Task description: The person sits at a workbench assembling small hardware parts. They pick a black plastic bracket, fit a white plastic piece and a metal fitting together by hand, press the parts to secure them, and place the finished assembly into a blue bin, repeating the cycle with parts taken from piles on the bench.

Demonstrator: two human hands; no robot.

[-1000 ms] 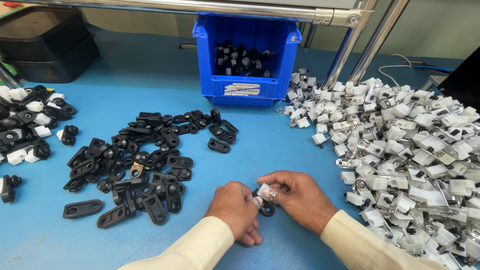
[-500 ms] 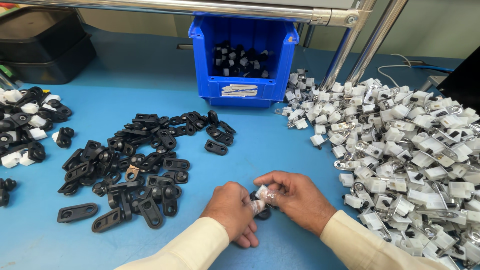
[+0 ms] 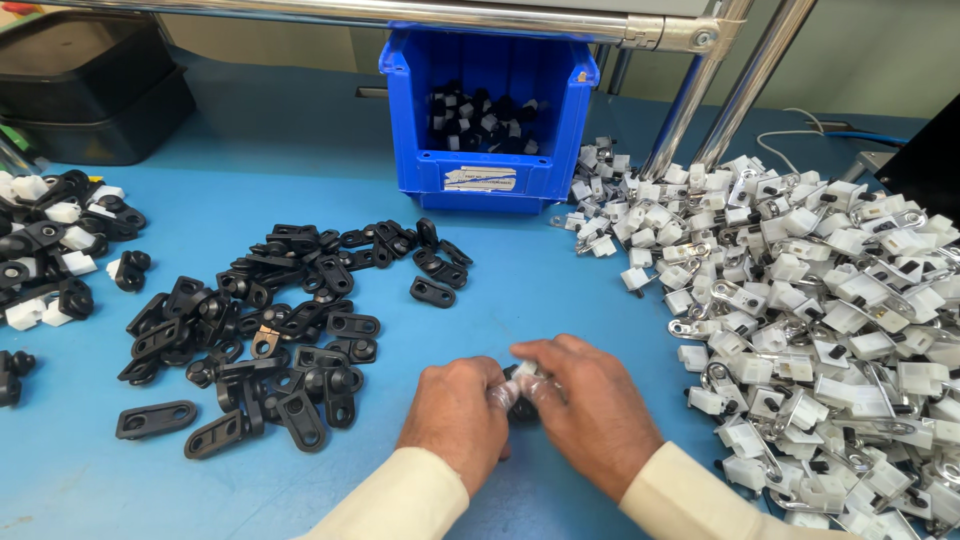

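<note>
Blue workbench top [image 3: 300,170], smooth matte mat, with a shiny metal tube frame [image 3: 690,110] crossing above and a blue plastic bin [image 3: 480,180] at the back holding finished black-and-white pieces. Both hands meet at the near centre of the bench: left hand [image 3: 455,415] and right hand [image 3: 590,410] are curled shut, fingertips pinched on one small part [image 3: 522,382], a white plastic block with a black piece mated to it, mostly hidden between the fingers. Judged step: pressing or fitting the black piece onto the white clip, mid-assembly, not yet let go. Next move likely needs a firm squeeze with the two halves kept square, since the piece is small and slick and could slip or seat crooked; exact seating cannot be told from here. To the left of the hands, a loose spread of black brackets [image 3: 290,320]: flat oval hard plastic tabs with a round hole at one end, dull sheen. To the right, a big heap of white clips [image 3: 830,310]: boxy white plastic bodies with bright stamped metal loops, tangled. Far left edge, a mixed pile of black-and-white pieces [image 3: 50,250]. A black tray [image 3: 90,90] sits at the back left. Cream sleeves cover both wrists.
</note>
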